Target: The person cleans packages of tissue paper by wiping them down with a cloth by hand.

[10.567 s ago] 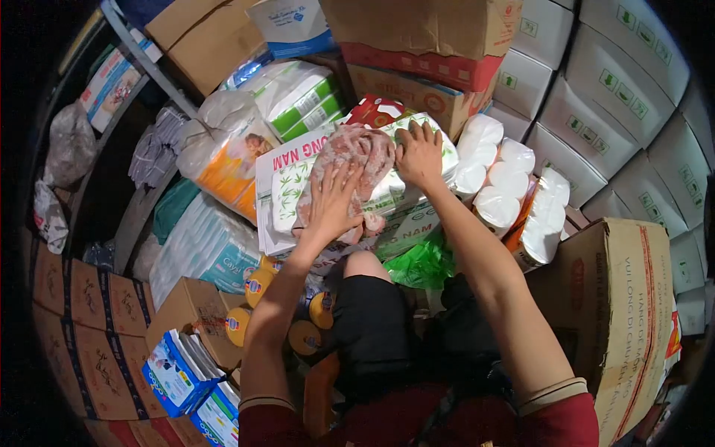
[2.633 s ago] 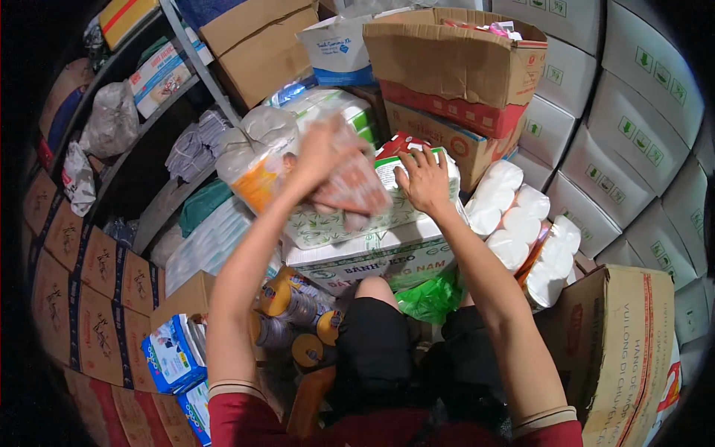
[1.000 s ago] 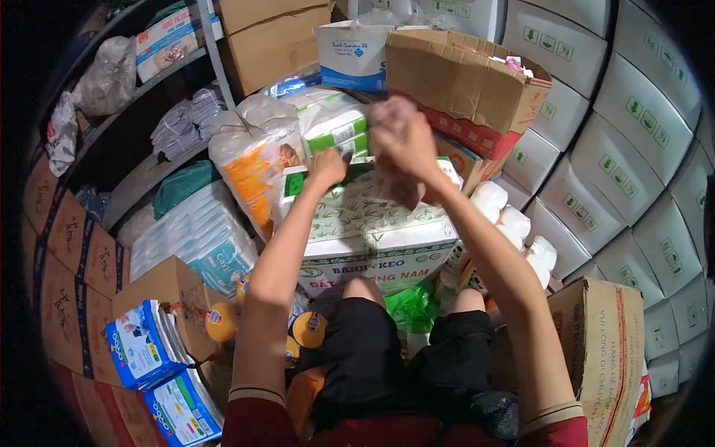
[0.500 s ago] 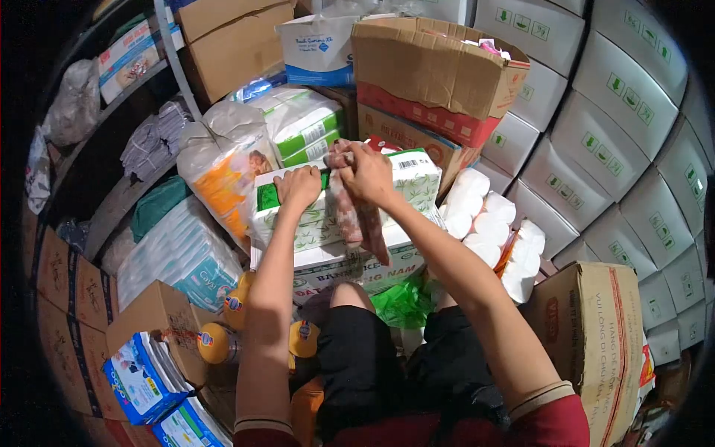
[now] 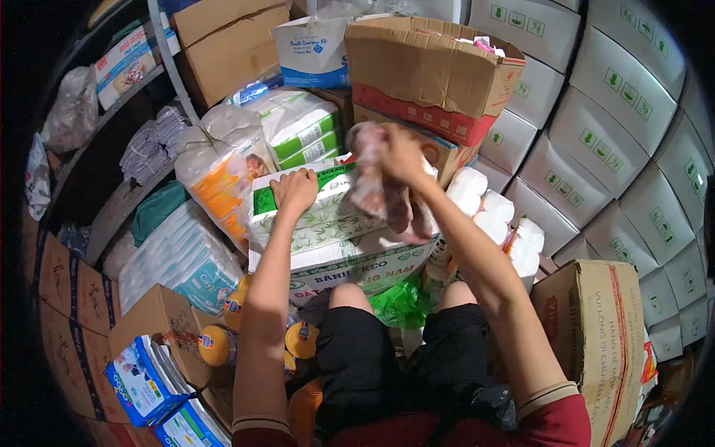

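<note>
Fingers of the right hand (image 5: 403, 154) are closed around a bunched, brownish-pink cloth (image 5: 370, 182), though blur keeps me from confirming each finger's position. From my remote station I place that cloth just right of the frame's centre, hanging across the right part of a white pack (image 5: 305, 228) with green leaf print. Fingers of the left hand (image 5: 296, 189) are bent, slightly apart, laid over the pack's top left; I find them closed on nothing. The pack rests on a box (image 5: 328, 277) in the middle of the frame, above a green bag (image 5: 402, 303). Compared with half a second ago, I record one change: the cloth has shifted from the pack's middle to its right, while the left hand has kept its place. For the wiping, as I judge it, this leaves the green label uncovered and puts the cloth over the right end. Whether it touches the surface I cannot tell.
</note>
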The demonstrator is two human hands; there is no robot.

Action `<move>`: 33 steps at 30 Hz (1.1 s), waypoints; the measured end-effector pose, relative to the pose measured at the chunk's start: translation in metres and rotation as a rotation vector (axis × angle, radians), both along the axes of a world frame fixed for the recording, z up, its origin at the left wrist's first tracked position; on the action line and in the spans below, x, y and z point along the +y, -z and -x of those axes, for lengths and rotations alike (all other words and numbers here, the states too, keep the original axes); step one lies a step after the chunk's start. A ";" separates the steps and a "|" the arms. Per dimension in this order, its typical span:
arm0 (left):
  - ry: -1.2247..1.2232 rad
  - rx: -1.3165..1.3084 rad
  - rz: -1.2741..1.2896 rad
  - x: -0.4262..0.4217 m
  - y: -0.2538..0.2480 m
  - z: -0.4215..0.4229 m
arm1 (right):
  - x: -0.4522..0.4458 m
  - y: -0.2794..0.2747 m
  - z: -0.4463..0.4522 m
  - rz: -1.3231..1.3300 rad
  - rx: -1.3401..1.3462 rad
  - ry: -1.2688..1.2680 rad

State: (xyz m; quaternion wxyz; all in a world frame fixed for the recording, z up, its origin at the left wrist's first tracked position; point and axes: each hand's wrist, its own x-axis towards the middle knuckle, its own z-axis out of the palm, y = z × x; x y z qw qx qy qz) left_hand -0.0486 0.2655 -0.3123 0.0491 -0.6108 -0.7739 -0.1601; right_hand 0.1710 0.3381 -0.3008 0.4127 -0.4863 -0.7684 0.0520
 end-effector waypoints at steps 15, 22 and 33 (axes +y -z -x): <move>0.000 -0.016 0.026 0.001 -0.002 0.001 | -0.041 0.017 -0.004 -0.414 -0.250 -0.120; 0.009 -0.020 -0.022 -0.004 0.000 0.000 | -0.040 0.023 -0.059 -0.333 -0.235 0.030; 0.357 0.105 0.056 -0.052 -0.012 0.005 | -0.036 0.011 -0.143 -0.110 0.140 0.114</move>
